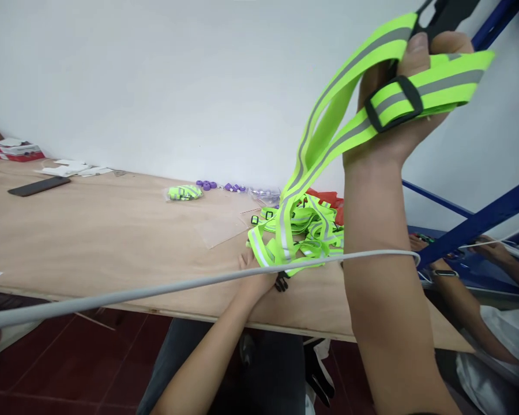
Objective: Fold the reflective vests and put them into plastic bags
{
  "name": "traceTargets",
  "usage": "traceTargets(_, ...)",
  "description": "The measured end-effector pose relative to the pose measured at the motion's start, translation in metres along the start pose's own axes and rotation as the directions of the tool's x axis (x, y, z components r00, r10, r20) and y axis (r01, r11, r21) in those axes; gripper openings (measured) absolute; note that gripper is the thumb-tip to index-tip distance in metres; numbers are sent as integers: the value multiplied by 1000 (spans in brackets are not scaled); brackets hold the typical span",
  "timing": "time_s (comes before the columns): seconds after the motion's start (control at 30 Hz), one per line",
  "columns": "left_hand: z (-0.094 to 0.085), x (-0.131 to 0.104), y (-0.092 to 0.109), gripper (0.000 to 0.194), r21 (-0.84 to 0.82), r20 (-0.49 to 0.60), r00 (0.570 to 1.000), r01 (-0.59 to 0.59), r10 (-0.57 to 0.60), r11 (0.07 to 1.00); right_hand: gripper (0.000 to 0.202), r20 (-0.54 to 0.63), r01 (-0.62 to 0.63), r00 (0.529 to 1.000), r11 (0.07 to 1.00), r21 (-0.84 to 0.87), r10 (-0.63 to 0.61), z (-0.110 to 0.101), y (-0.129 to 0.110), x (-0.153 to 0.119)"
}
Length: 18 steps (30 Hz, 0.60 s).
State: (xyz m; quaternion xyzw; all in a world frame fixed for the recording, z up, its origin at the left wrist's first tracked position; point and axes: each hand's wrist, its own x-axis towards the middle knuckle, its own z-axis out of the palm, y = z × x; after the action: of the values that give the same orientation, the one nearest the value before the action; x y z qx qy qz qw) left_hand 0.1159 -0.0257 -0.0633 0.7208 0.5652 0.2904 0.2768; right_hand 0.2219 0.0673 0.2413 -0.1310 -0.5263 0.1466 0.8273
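My right hand is raised high at the upper right, its fingers wrapped round a neon-green strap with a grey stripe, a black slider and a black buckle. The strap hangs down to the left toward a tangled pile of similar green straps on the table. Low beside that pile, my left hand rests at the strap's lower loop, its fingers curled and partly covered by the strap. A small black clip lies just right of it.
A grey cable crosses in front. Along the wooden table lie a bagged green strap, purple rolls, a dark phone and papers. Blue frame bars and another person's arm are at right.
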Motion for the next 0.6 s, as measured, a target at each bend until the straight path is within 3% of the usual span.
traceTargets(0.1, -16, 2, -3, 47, -146, -141, 988, -75, 54, 986, 26, -100, 79, 992, 996, 38, -74, -17, 0, 9)
traceTargets(0.17, -38, -1, -9, 37, -208, -218, 974, -102, 55, 973, 27, -133, 106, 986, 993, 52, -98, -30, 0, 12)
traceTargets(0.3, -108, -17, -28, 27, -292, -276, 961, -100, 16, 951, 30, -196, 122, 976, 985, 121, -96, -61, 7, 14)
traceTargets(0.37, -153, -26, -36, 28, -341, -220, 974, -126, 51, 932, 29, -233, 124, 967, 989, 76, -103, -81, 14, 14)
traceTargets(0.43, -199, -34, -40, 26, -410, -21, 996, -85, 84, 908, 29, -262, 168, 949, 985, -40, -173, -102, 21, 11)
traceTargets(0.53, -259, -43, -39, 23, -307, 200, 980, 45, 18, 951, 31, -243, 228, 927, 943, -244, -287, -133, 28, 5)
traceTargets(0.57, -275, -45, -37, 24, -331, 121, 993, 48, -8, 943, 32, -259, 208, 918, 922, -327, -299, -143, 30, 3)
traceTargets(0.6, -289, -46, -34, 29, -387, -79, 997, -9, -23, 922, 32, -290, 116, 920, 889, -443, -265, -152, 32, 0)
